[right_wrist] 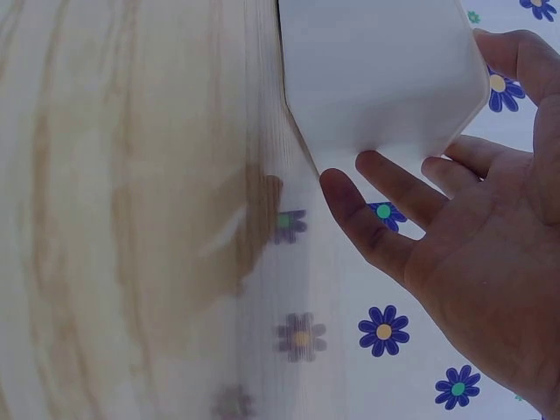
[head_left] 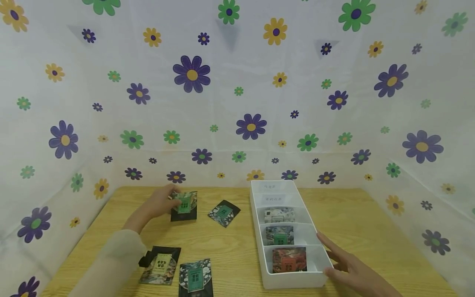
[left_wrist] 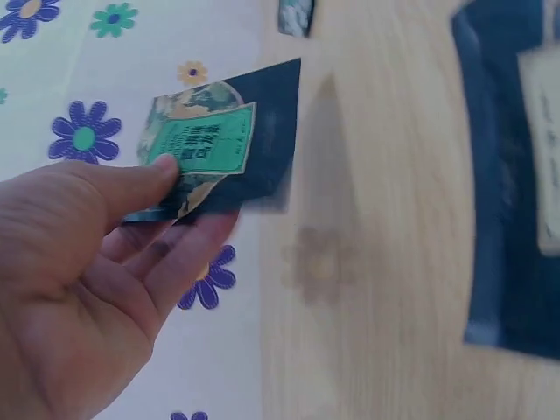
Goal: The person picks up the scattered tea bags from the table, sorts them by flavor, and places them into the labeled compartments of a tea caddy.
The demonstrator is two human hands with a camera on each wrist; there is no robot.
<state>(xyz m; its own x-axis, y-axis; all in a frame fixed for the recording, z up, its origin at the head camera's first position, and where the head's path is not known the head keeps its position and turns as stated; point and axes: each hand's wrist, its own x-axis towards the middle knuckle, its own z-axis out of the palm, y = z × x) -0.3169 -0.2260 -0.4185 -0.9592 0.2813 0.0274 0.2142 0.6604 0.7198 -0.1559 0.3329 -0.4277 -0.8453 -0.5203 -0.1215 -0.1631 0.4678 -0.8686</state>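
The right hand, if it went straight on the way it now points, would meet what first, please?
Most likely the tray, at its right side: the right hand points that way, and its fingertips seem to touch it, though exact contact is hard to judge.

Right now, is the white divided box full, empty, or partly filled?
Partly filled: the white box shows packets in its three nearest compartments, none visible in the two farthest.

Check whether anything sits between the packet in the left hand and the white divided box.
Yes: one loose packet lies on the table between the held packet and the white box. It looks flat, so probably easily passed over; the box's side wall also stands in between.
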